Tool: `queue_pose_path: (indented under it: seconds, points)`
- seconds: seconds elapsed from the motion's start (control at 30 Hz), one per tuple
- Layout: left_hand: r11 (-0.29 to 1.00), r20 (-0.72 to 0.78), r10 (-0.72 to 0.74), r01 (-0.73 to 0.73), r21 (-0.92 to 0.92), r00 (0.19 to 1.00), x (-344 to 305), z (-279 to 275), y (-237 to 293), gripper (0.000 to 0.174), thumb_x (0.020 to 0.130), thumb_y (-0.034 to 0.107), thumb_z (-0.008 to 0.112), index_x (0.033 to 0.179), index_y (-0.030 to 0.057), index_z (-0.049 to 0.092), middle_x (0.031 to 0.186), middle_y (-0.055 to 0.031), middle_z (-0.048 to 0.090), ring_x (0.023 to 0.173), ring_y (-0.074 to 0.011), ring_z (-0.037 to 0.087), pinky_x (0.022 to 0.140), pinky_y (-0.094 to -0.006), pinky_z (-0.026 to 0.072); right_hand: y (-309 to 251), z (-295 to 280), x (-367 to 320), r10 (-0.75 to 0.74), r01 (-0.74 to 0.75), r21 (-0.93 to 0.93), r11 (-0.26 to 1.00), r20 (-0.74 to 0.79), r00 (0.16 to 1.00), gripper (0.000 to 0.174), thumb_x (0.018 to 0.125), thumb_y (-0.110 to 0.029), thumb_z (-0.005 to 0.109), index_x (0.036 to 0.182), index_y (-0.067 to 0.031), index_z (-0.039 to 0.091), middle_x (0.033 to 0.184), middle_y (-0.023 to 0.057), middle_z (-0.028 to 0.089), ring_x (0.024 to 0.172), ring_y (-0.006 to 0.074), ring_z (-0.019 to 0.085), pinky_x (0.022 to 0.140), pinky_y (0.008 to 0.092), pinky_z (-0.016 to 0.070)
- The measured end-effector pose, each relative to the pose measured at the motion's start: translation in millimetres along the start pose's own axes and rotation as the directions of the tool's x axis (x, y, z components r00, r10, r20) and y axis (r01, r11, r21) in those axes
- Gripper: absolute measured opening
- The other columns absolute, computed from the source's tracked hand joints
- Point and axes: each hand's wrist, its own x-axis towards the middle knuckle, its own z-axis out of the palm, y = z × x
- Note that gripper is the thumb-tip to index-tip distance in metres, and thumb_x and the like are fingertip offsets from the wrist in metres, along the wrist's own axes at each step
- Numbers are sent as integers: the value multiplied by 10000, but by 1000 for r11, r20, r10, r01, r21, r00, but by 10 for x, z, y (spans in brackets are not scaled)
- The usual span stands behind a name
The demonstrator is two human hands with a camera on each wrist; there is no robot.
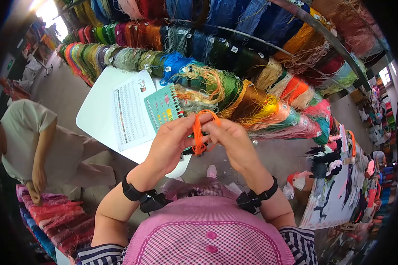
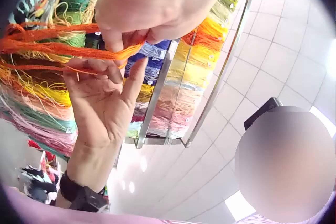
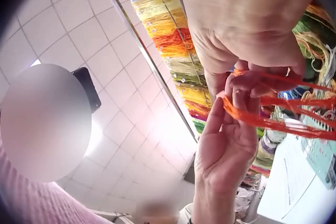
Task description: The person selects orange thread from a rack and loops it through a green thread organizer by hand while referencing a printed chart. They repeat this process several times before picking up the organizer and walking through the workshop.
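A looped skein of bright orange thread (image 1: 199, 138) hangs between both hands in front of the chest. My left hand (image 1: 169, 140) pinches it near the top of the loop, fingertips close to those of the other hand. On the other side, my right hand (image 1: 235, 142) holds the loop with thumb and fingers. In the left wrist view, the orange strands (image 2: 63, 48) run across the curled fingers of the right hand (image 2: 102, 103). The right wrist view shows the strands (image 3: 283, 124) passing over the fingers of the left hand (image 3: 226, 148).
A white table (image 1: 97, 104) bears a printed chart sheet (image 1: 130, 110) and a green spiral notebook (image 1: 159, 106). Racks of coloured thread hanks (image 1: 247, 99) stand ahead. A person (image 1: 35, 141) is at left, near reddish hanks (image 1: 57, 221). At right stands a white board (image 1: 331, 198) with dark strands.
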Motion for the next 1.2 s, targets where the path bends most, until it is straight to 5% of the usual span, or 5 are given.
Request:
queue_pose_path:
  seconds: [0.57, 0.67, 0.87, 1.03, 1.2]
  points:
    - [981, 26, 104, -107, 159, 994, -107, -259, 90, 304, 960, 220, 568, 1071, -46, 665, 1117, -143, 665, 950, -156, 649, 865, -321, 531, 57, 218, 118, -47, 47, -196, 979, 3, 999, 184, 866, -115, 702, 992, 17, 680, 820, 0, 653, 698, 27, 540, 628, 183, 429]
    - [981, 13, 123, -123, 153, 992, -114, -288, 77, 299, 960, 222, 567, 1050, -43, 671, 1118, -150, 664, 940, -157, 650, 863, -314, 537, 60, 236, 147, -26, 28, -245, 969, 14, 1000, 208, 866, -57, 674, 1056, 26, 659, 932, 79, 693, 845, 98, 636, 802, 237, 486]
    - [994, -44, 95, -92, 66, 994, -122, -382, 65, 306, 964, 220, 550, 1077, -42, 660, 1103, -109, 663, 964, -144, 639, 861, -292, 533, 96, 319, 184, -192, 188, -76, 979, -50, 980, 172, 861, -122, 693, 981, 1, 686, 784, -8, 651, 657, 19, 527, 599, 175, 414]
    - [994, -34, 94, -92, 55, 995, -161, -293, 43, 313, 972, 213, 522, 1104, -46, 640, 1182, -140, 633, 981, -156, 637, 861, -295, 530, 24, 320, 160, 92, -89, -99, 991, 27, 995, 212, 860, -92, 686, 1038, 23, 667, 929, 54, 676, 857, 94, 617, 800, 244, 474]
    - [983, -25, 140, -136, 123, 990, -157, -315, -16, 323, 975, 211, 512, 1109, -56, 633, 1214, -162, 622, 949, -158, 645, 867, -311, 527, 100, 305, 147, 7, -4, -106, 994, 26, 1000, 191, 863, -87, 684, 1019, 22, 674, 905, 62, 687, 848, 94, 626, 791, 251, 486]
